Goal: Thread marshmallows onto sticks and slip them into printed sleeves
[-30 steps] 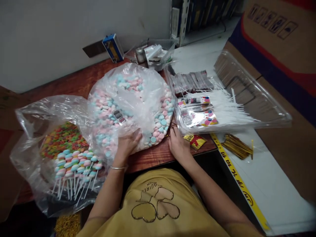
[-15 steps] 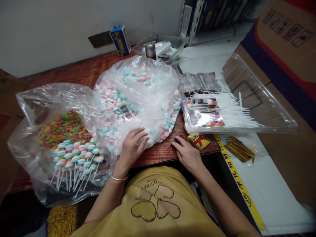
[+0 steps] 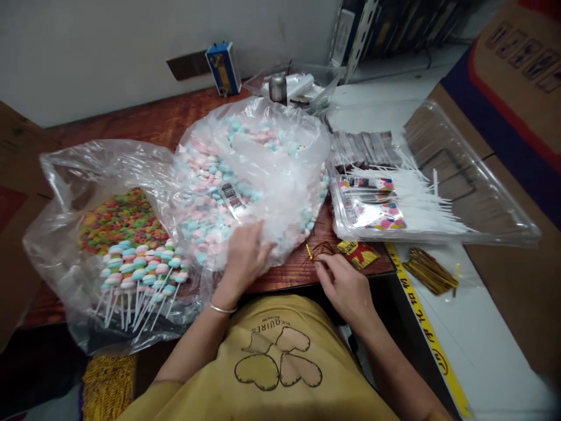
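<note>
My left hand (image 3: 245, 257), smeared by motion, rests over the front of a large clear plastic bag (image 3: 274, 202) of pink, blue and white marshmallows. Its thumb stands apart from the fingers, and I see nothing between them. At the table's front edge my right hand (image 3: 346, 283) has its fingertips pinched at a loose bunch of thin dark twist ties (image 3: 322, 251). A yellow and red packet (image 3: 359, 254) lies just beyond its knuckles. To the left, marshmallow sticks (image 3: 140, 269) lie on an open plastic bag (image 3: 56, 251) with colourful ring-shaped cereal (image 3: 120, 219).
A clear plastic tray (image 3: 482, 234) on the right holds white sticks (image 3: 425, 202) and printed packets (image 3: 372, 213). Gold twist ties (image 3: 432, 272) lie beside yellow tape (image 3: 423, 327). A cardboard box (image 3: 517, 152) rises at right. A blue box (image 3: 223, 67) stands at the back.
My left hand has moved slightly further onto the marshmallow bag. My right fingers have drawn together at the twist ties. The whole view has shifted a little.
</note>
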Action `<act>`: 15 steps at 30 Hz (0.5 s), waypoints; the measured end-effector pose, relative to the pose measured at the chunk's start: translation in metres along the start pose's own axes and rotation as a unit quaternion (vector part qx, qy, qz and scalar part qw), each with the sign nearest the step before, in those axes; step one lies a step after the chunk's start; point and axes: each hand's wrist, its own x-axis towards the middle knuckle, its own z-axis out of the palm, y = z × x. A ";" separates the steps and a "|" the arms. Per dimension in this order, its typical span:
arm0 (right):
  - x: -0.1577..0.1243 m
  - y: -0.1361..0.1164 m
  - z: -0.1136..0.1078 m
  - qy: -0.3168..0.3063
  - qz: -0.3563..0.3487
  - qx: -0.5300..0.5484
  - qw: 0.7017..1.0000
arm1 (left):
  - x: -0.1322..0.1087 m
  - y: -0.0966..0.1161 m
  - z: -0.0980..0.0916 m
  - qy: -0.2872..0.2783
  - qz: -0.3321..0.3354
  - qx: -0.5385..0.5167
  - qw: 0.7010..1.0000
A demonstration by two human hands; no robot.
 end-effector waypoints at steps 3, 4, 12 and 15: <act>0.002 -0.041 -0.011 -0.176 -0.113 0.170 0.963 | -0.006 0.023 0.000 0.012 0.019 -0.079 0.997; 0.004 -0.056 -0.011 -0.257 -0.152 0.233 0.926 | -0.005 0.032 -0.006 0.029 0.015 -0.142 0.989; 0.015 -0.163 0.036 -0.573 -0.164 0.628 0.500 | 0.024 0.085 -0.023 -0.472 0.137 -0.523 0.697; 0.014 -0.164 0.040 -0.591 -0.116 0.622 0.500 | 0.015 0.071 -0.025 -0.504 0.072 -0.543 0.668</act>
